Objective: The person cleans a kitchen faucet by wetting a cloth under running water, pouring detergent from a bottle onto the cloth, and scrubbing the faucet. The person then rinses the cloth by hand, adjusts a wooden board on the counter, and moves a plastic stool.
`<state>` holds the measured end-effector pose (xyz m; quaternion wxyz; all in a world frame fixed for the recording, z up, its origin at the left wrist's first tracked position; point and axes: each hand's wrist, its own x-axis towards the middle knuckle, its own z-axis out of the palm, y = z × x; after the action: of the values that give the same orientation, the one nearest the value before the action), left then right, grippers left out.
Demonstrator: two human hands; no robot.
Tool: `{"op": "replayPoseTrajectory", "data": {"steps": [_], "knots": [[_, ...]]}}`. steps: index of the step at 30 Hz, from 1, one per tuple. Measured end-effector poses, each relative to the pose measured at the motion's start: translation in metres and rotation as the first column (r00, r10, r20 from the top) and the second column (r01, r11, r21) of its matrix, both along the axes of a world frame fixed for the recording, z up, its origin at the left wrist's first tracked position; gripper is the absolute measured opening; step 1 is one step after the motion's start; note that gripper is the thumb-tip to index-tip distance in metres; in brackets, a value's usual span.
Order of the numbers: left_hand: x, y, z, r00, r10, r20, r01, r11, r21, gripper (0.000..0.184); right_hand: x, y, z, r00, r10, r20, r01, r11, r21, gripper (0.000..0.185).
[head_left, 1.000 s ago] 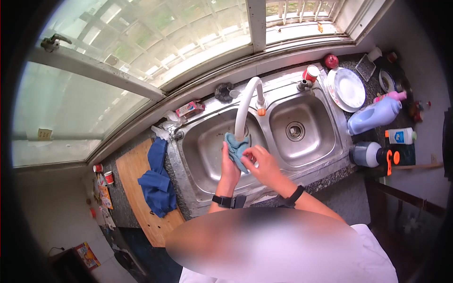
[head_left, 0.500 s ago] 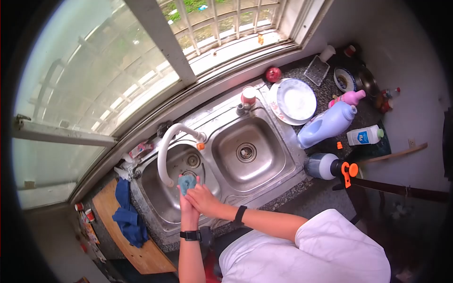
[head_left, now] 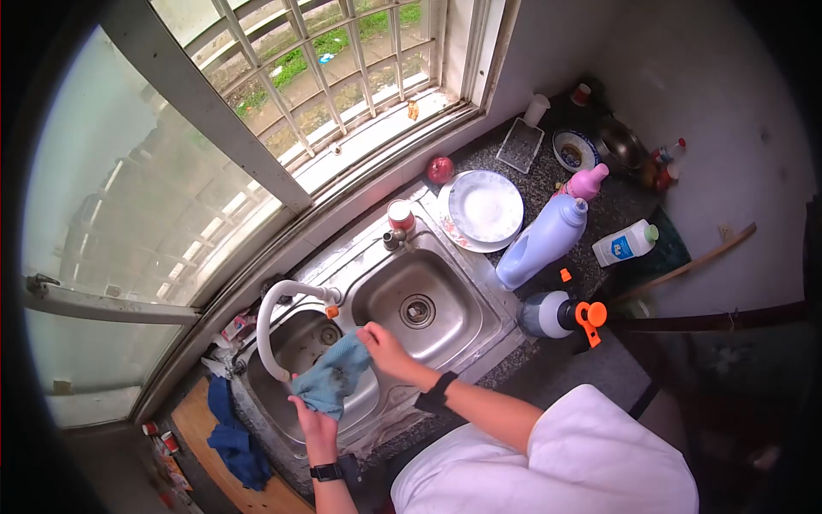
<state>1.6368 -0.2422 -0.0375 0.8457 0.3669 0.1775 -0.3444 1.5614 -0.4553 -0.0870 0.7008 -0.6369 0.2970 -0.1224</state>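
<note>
Above the left basin (head_left: 300, 340) of the stainless-steel double sink (head_left: 454, 295), a ribbed blue-green cloth (head_left: 332, 377) is being spread.
Bunched a moment ago, it is now being opened out; squeezing is seemingly being replaced by stretching. One corner is being pinched by the closed fingers of the right hand (head_left: 385, 351); the lower end is being supported by the left hand (head_left: 318, 427), whose finger closure cannot be told.

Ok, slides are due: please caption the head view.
Blue cloth spread between the left hand and right hand, above a double sink.
</note>
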Motion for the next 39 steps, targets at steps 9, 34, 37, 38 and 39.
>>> {"op": "replayPoseTrajectory", "data": {"steps": [9, 34, 37, 38, 39], "knots": [[-0.004, 0.014, -0.006, 0.975, -0.220, -0.028, 0.222, 0.973, 0.058, 0.047, -0.106, -0.096, -0.040, 0.565, -0.800, -0.201, 0.820, 0.571, 0.034, 0.062], [0.004, 0.067, 0.008, 0.964, -0.266, -0.025, 0.267, 0.961, 0.068, 0.056, -0.135, -0.177, 0.048, 0.283, -0.927, 0.246, 0.942, 0.317, 0.112, 0.022], [0.011, 0.079, -0.004, 0.963, -0.265, -0.053, 0.268, 0.962, 0.054, 0.061, -0.150, -0.153, 0.049, 0.425, -0.867, 0.259, 0.883, 0.460, 0.094, 0.018], [0.016, 0.081, -0.010, 0.969, -0.242, -0.050, 0.244, 0.968, 0.050, 0.061, -0.149, -0.143, 0.054, 0.457, -0.844, 0.282, 0.859, 0.501, 0.108, 0.017], [0.020, 0.084, -0.015, 0.959, -0.279, -0.049, 0.280, 0.960, 0.010, 0.061, -0.144, -0.127, 0.071, 0.511, -0.815, 0.273, 0.836, 0.545, 0.063, 0.021]]}}
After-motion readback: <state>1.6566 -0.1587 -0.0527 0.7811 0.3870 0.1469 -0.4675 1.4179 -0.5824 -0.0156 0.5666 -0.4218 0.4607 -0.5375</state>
